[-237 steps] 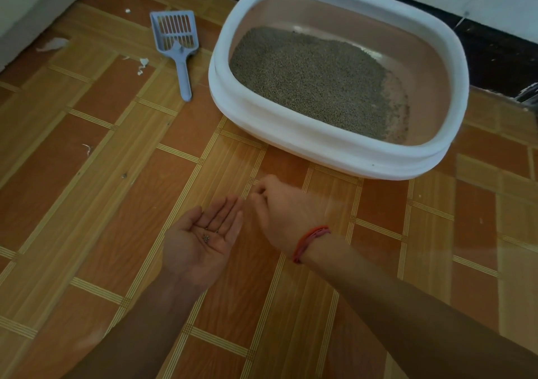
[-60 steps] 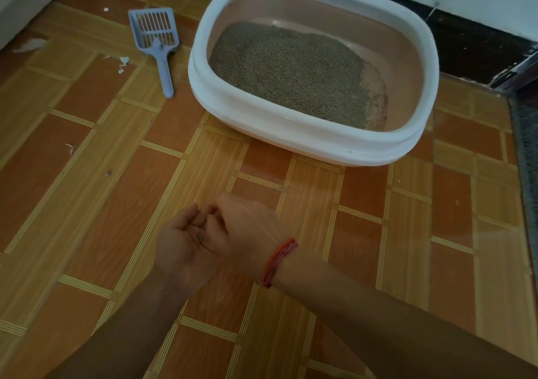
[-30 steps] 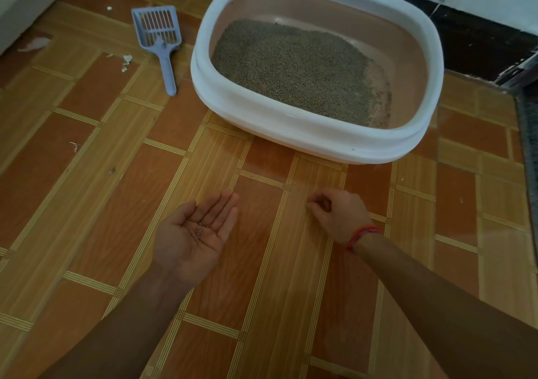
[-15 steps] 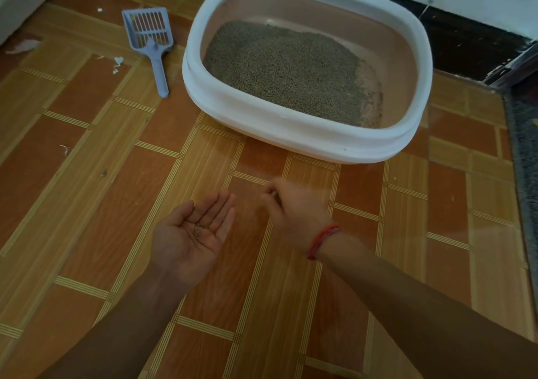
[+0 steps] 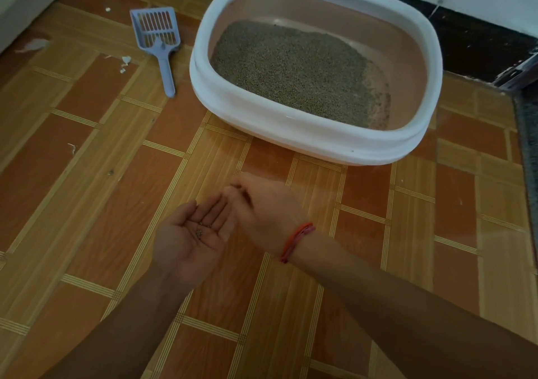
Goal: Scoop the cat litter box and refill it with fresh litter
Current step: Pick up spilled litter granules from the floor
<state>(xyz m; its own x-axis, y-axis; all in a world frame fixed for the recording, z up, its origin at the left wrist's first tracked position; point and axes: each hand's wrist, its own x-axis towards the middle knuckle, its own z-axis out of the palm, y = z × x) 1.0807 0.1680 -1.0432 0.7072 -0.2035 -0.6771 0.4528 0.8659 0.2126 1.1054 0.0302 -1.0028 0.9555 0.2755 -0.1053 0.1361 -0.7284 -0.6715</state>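
Down near the middle of the view, the left hand lies palm up above the floor, its fingers relaxed and slightly cupped, with a few dark grains resting loose in the palm. The right hand is just beside it, back upward, fingers curled down so that the tips meet the left hand's fingertips; its own back hides them, so I cannot tell whether they pinch a grain or hold nothing. A red band circles the right wrist. Beyond the hands, well apart from them, the box sits on the floor, white-rimmed with a pinkish inside. The litter is heaped toward its left and middle, leaving a thin, nearly bare strip of the bottom at the right end. The scoop lies flat on the floor just left of the box, slotted head away from the person and handle pointing back toward them, not touching the box as far as can be seen. A few white scraps are scattered on the tiles left of the scoop. Behind the box runs a dark skirting under a pale wall, and a grey mat shows at the right edge. Nothing lies on the floor between the hands and the box.
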